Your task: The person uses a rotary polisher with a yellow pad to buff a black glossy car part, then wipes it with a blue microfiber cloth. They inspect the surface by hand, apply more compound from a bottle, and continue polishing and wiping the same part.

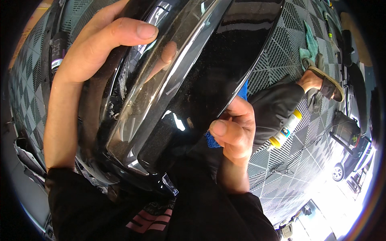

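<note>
Glossy blk car panel w/ clear lens strip (241, 40) is seen in front of torso; long axis is slanted, near end pointed lower L, far end upper R, cut off by frame. Its upper L side is spanned by L hand (94, 50), thumb extended; finger spread can't be told. R hand (237, 132) is curled narrow at R edge, w/ blue cloth (212, 141); grip can't be told.

A car workshop, judging by the interlocking ribbed floor tiles (271, 70), a car (354, 160) standing in the background, a yellow-capped bottle (286, 129) and the glossy black bodywork part (197, 68)
</note>
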A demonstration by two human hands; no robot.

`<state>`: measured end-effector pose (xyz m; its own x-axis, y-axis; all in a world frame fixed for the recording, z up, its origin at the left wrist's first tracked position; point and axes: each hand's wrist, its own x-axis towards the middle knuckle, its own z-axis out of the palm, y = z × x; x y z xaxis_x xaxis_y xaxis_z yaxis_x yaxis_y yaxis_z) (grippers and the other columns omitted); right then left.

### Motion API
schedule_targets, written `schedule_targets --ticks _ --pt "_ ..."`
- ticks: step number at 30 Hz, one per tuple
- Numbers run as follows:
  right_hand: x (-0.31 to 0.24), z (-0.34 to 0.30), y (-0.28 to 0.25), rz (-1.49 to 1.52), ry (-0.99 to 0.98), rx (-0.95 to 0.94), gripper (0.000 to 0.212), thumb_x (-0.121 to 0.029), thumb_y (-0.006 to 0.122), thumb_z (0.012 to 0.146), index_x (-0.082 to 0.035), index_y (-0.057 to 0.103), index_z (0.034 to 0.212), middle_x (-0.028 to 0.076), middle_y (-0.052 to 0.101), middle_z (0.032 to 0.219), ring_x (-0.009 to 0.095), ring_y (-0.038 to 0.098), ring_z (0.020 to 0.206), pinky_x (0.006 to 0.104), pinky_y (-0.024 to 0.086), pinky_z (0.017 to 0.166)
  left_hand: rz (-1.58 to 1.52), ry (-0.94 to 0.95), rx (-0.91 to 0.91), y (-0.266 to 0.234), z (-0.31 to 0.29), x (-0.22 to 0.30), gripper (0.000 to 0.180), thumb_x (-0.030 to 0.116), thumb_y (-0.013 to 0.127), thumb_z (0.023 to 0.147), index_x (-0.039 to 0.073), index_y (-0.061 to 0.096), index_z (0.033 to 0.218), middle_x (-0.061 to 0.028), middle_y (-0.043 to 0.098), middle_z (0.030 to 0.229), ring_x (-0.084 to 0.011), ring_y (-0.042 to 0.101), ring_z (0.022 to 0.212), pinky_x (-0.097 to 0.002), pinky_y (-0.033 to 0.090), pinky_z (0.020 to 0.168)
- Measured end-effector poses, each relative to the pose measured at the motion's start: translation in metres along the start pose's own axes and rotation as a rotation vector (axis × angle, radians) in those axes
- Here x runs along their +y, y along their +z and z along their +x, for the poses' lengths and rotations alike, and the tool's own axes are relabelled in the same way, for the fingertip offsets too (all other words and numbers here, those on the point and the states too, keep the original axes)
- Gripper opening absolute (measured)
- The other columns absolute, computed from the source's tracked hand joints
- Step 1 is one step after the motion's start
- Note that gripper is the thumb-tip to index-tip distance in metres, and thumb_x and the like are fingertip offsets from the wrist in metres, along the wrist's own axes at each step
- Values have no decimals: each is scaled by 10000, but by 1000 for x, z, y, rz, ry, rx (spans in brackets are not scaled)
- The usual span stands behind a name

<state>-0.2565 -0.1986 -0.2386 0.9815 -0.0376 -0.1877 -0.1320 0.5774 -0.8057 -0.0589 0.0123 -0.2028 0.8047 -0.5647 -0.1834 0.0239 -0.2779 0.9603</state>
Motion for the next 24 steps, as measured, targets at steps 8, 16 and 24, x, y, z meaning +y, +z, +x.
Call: schedule_targets --ticks 8,16,24 --pt "-1 -6 4 109 12 -34 534 5 695 814 80 548 1321 23 644 978 31 526 698 200 385 603 51 8 30 -3 -4 0 849 345 685 749 -66 432 1448 -181 580 1322 -219 574 1181 -296 406 1025" --pt "3 -22 9 -53 -74 -75 564 57 671 853 75 493 1387 52 621 1009 77 546 757 222 421 652 41 -62 -50 4 -6 28 959 393 694 699 -80 381 1473 -198 568 1335 -231 551 1231 -312 388 1059" --pt "2 -28 22 -16 -124 25 327 60 682 879 43 605 1196 44 645 971 91 600 831 231 475 738 -128 23 -11 6 -9 32 815 337 720 716 -61 482 1386 -151 625 1207 -207 605 1065 -289 444 952"
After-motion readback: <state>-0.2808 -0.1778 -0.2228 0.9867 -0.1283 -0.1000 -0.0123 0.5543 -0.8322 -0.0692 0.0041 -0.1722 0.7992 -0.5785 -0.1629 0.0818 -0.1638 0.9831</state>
